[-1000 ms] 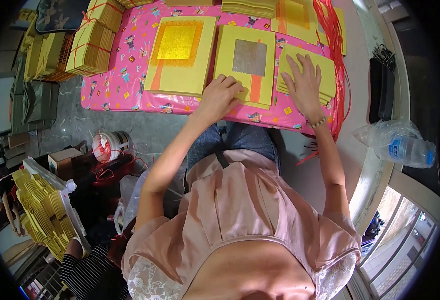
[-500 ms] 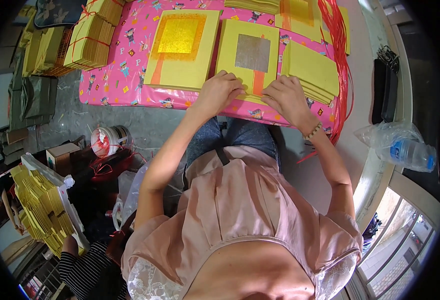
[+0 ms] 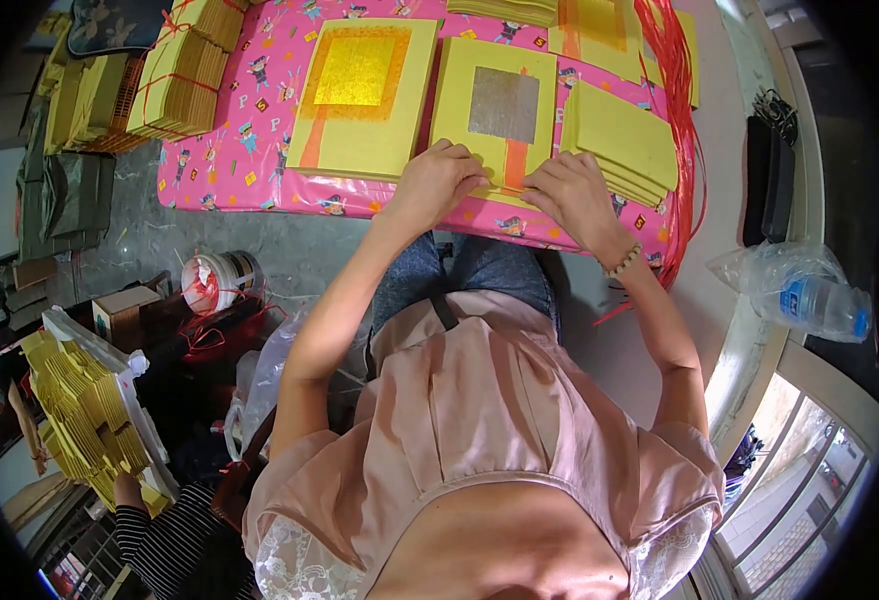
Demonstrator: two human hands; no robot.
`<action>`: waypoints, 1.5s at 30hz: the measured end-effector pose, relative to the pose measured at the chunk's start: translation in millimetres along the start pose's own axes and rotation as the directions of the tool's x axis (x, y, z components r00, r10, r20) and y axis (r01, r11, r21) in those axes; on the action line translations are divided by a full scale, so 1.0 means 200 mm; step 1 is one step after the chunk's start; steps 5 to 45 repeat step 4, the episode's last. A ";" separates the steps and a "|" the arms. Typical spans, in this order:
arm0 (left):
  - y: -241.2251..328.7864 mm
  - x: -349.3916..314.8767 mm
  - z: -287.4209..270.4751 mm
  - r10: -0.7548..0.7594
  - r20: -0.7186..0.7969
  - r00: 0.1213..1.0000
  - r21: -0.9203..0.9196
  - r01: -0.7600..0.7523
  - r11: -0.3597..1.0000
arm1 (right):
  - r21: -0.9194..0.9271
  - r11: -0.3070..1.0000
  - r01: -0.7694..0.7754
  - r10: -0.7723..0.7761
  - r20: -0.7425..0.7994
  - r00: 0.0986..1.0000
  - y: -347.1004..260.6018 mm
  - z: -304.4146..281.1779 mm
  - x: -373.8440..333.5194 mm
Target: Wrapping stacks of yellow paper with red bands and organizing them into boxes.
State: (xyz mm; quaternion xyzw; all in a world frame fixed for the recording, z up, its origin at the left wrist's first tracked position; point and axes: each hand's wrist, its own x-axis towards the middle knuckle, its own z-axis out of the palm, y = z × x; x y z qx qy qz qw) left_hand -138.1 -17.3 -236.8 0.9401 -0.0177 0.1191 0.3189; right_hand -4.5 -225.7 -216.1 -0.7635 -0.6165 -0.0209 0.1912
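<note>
A sheet of yellow paper [image 3: 453, 100] with a silver square and an orange strip lies before me on the pink table cover. My left hand [image 3: 442, 180] has its fingers curled at the sheet's near left edge. At the near right edge, my right hand [image 3: 572, 196] pinches the paper beside the orange strip. The near edge looks bent up between both hands; the fingertips partly hide it. On the left lies a stack of yellow paper [image 3: 362, 140] topped with a gold square. A folded yellow paper stack [image 3: 622, 135] sits just right of my right hand.
Red strings [image 3: 672, 90] hang over the table's right side. Tied yellow bundles [image 3: 175, 90] stand at the left edge. A bucket [image 3: 222, 282] is on the floor. Lower left, a person's striped sleeve [image 3: 160, 525] reaches to more yellow paper [image 3: 85, 410]. A plastic bottle [image 3: 820, 308] lies right.
My hands stay almost in place at the sheet's near edge, with only slight finger movement. The other person's arm at lower left has shifted a little to the left.
</note>
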 end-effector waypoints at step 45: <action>0.00 0.00 0.00 -0.009 -0.009 1.000 -0.008 0.009 1.000 | 0.010 1.000 -0.023 0.023 0.009 1.000 0.00 0.00 -0.01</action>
